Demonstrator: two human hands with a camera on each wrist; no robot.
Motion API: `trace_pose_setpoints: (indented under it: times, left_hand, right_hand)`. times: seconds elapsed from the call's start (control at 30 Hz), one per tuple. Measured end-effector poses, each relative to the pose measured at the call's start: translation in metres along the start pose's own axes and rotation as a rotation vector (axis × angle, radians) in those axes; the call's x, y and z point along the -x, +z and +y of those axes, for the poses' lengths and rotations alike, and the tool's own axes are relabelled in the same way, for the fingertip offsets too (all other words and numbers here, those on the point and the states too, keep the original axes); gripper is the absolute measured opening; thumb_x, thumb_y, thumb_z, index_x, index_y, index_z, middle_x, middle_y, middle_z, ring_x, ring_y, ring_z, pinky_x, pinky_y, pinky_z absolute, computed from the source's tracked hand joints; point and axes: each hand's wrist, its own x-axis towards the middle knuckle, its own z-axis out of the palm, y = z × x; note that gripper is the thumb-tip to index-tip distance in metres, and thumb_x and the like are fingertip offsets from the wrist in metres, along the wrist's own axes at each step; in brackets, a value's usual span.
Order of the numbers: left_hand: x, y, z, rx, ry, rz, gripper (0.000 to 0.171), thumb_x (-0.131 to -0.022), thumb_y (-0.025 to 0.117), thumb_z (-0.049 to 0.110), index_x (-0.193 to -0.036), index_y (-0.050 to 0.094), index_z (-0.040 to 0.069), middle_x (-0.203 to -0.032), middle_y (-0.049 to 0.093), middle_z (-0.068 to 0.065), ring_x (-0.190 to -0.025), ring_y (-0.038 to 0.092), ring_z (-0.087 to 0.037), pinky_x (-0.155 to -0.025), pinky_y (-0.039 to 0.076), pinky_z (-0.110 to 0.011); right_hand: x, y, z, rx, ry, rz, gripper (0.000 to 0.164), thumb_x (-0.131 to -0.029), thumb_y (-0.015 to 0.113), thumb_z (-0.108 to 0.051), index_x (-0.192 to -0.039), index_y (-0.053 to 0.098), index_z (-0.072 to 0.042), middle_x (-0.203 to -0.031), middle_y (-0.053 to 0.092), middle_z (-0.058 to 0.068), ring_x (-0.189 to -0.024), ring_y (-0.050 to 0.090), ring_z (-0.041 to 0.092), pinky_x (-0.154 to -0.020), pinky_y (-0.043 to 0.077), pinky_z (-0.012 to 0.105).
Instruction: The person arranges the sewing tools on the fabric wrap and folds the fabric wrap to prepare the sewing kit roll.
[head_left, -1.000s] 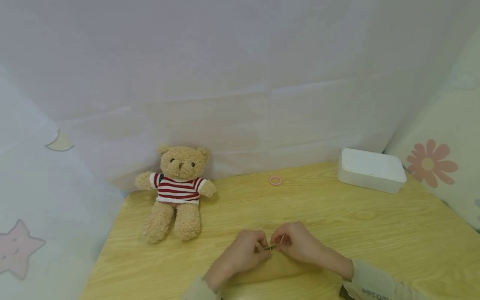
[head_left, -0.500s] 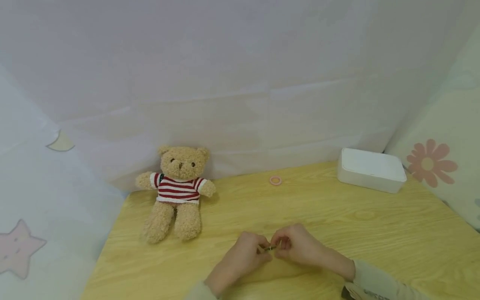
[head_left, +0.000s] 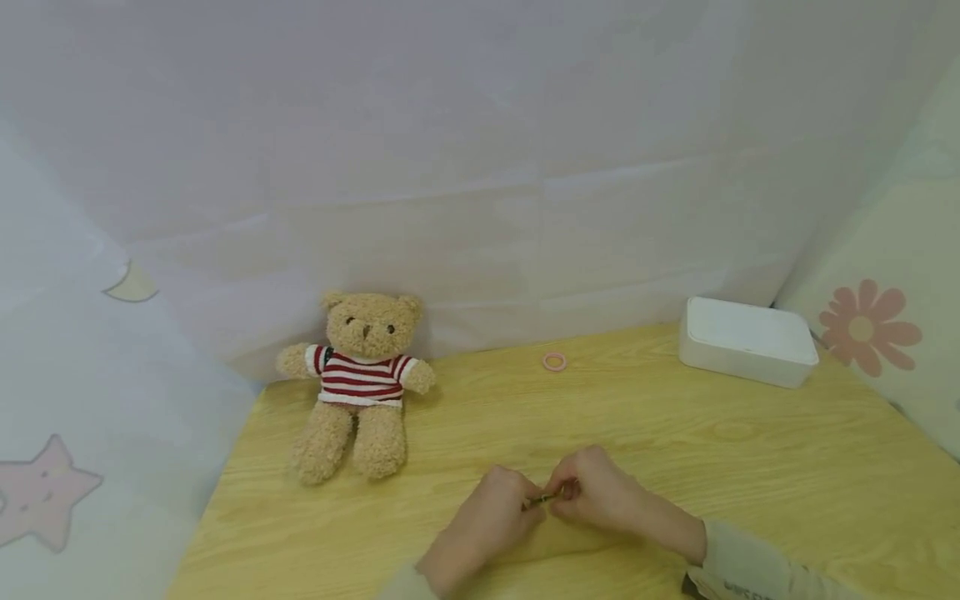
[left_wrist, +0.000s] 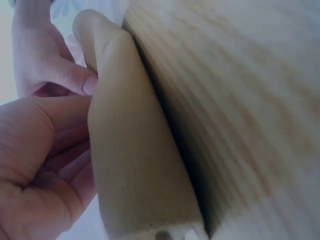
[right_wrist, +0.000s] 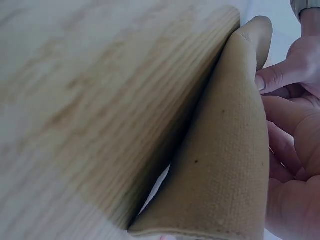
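A tan fabric pouch [head_left: 573, 542] lies near the front of the table, almost the same colour as the wood. Its woven side fills the middle of the left wrist view, and both wrist views show an opening at its near end. My left hand [head_left: 487, 521] pinches its upper edge. Right beside it, my right hand [head_left: 603, 493] pinches the same edge with thumb and curled fingers. Between the fingertips shows a small, dark, shiny piece [head_left: 542, 500], partly hidden by the fingers. In the right wrist view the pouch [right_wrist: 220, 150] leans against the fingers.
A teddy bear [head_left: 363, 379] in a red-and-white striped shirt sits at the back left against the white cloth backdrop [head_left: 480, 167]. Behind the hands lies a pink ring [head_left: 555, 362]. A white box [head_left: 748, 342] stands at the table's back right.
Both hands stay at the pouch's upper edge. My left hand has turned slightly and its fingers are closer together. The head view has shifted a little, so the scene sits farther right.
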Motion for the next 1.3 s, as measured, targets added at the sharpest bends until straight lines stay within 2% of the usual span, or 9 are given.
trace_pose_setpoints:
  times: [0.23, 0.3, 0.4, 0.5, 0.7, 0.93, 1.07, 1.2, 1.3]
  left_hand:
    - [0.003, 0.008, 0.008, -0.095, 0.009, 0.043, 0.007, -0.085, 0.068, 0.004, -0.086, 0.075, 0.005, -0.063, 0.059, 0.006, -0.051, 0.04, 0.003, -0.049, 0.038, -0.009]
    - [0.004, 0.007, 0.007, -0.062, 0.001, 0.043, 0.007, -0.086, 0.067, 0.004, -0.089, 0.074, 0.005, -0.069, 0.063, 0.005, -0.057, 0.048, 0.003, -0.054, 0.043, -0.011]
    - [0.009, 0.005, 0.004, 0.012, -0.01, 0.028, 0.015, -0.087, 0.066, 0.005, -0.1, 0.071, 0.004, -0.09, 0.069, 0.0, -0.081, 0.062, -0.005, -0.072, 0.051, -0.02]
    - [0.019, 0.002, -0.002, 0.049, -0.008, -0.009, 0.026, -0.087, 0.067, 0.01, -0.112, 0.068, 0.005, -0.106, 0.068, -0.001, -0.1, 0.062, -0.012, -0.085, 0.05, -0.027]
    - [0.046, -0.01, -0.013, 0.012, -0.032, -0.055, 0.031, -0.087, 0.07, 0.02, -0.118, 0.068, 0.012, -0.113, 0.066, 0.004, -0.105, 0.06, -0.014, -0.088, 0.049, -0.032]
    - [0.065, -0.022, -0.022, 0.019, -0.029, -0.114, 0.031, -0.085, 0.072, 0.02, -0.115, 0.07, 0.012, -0.122, 0.061, -0.006, -0.112, 0.057, -0.023, -0.092, 0.048, -0.036]
    - [0.063, -0.025, -0.026, -0.005, -0.008, -0.126, 0.034, -0.083, 0.074, 0.016, -0.116, 0.069, 0.01, -0.12, 0.062, -0.006, -0.111, 0.058, -0.022, -0.092, 0.048, -0.036]
    - [0.051, -0.025, -0.032, -0.024, 0.021, -0.103, 0.029, -0.083, 0.071, 0.011, -0.112, 0.07, 0.009, -0.111, 0.064, -0.002, -0.104, 0.06, -0.016, -0.089, 0.049, -0.033]
    - [0.038, -0.025, -0.037, -0.013, -0.02, -0.085, 0.029, -0.083, 0.071, 0.01, -0.112, 0.07, 0.01, -0.11, 0.064, -0.001, -0.103, 0.06, -0.016, -0.088, 0.05, -0.033]
  right_hand:
    - [0.001, 0.002, 0.005, 0.073, -0.147, 0.016, 0.01, -0.076, 0.075, 0.002, -0.08, 0.073, -0.007, -0.077, 0.069, -0.002, -0.068, 0.055, -0.003, -0.059, 0.049, 0.016]
    - [0.003, 0.002, 0.008, 0.078, -0.147, 0.01, 0.01, -0.077, 0.074, 0.001, -0.084, 0.074, -0.007, -0.079, 0.069, -0.003, -0.069, 0.055, -0.003, -0.06, 0.048, 0.016]
    - [0.008, 0.001, 0.012, 0.096, -0.141, -0.007, 0.015, -0.08, 0.072, -0.001, -0.093, 0.073, -0.008, -0.088, 0.069, -0.004, -0.075, 0.057, -0.001, -0.065, 0.049, 0.019]
    - [0.018, -0.001, 0.016, 0.128, -0.163, -0.02, 0.02, -0.083, 0.071, -0.004, -0.102, 0.071, -0.009, -0.097, 0.068, -0.004, -0.085, 0.06, 0.004, -0.073, 0.051, 0.023]
    - [0.047, -0.016, 0.027, 0.178, -0.224, -0.037, 0.024, -0.085, 0.07, -0.009, -0.109, 0.071, -0.01, -0.106, 0.065, -0.003, -0.095, 0.061, 0.012, -0.078, 0.053, 0.028]
    - [0.079, -0.034, 0.036, 0.306, -0.243, -0.073, 0.034, -0.087, 0.07, -0.025, -0.121, 0.067, -0.02, -0.124, 0.06, 0.005, -0.108, 0.058, 0.025, -0.084, 0.052, 0.04]
    - [0.083, -0.039, 0.036, 0.353, -0.242, -0.072, 0.038, -0.085, 0.072, -0.022, -0.123, 0.065, -0.019, -0.125, 0.059, 0.01, -0.108, 0.059, 0.03, -0.083, 0.052, 0.044]
    - [0.074, -0.041, 0.037, 0.41, -0.227, -0.027, 0.039, -0.081, 0.075, -0.013, -0.119, 0.068, -0.015, -0.12, 0.061, 0.01, -0.104, 0.06, 0.03, -0.081, 0.053, 0.043]
    - [0.063, -0.042, 0.041, 0.43, -0.181, 0.0, 0.039, -0.078, 0.075, -0.007, -0.116, 0.069, -0.01, -0.116, 0.062, 0.01, -0.103, 0.06, 0.03, -0.082, 0.052, 0.043]
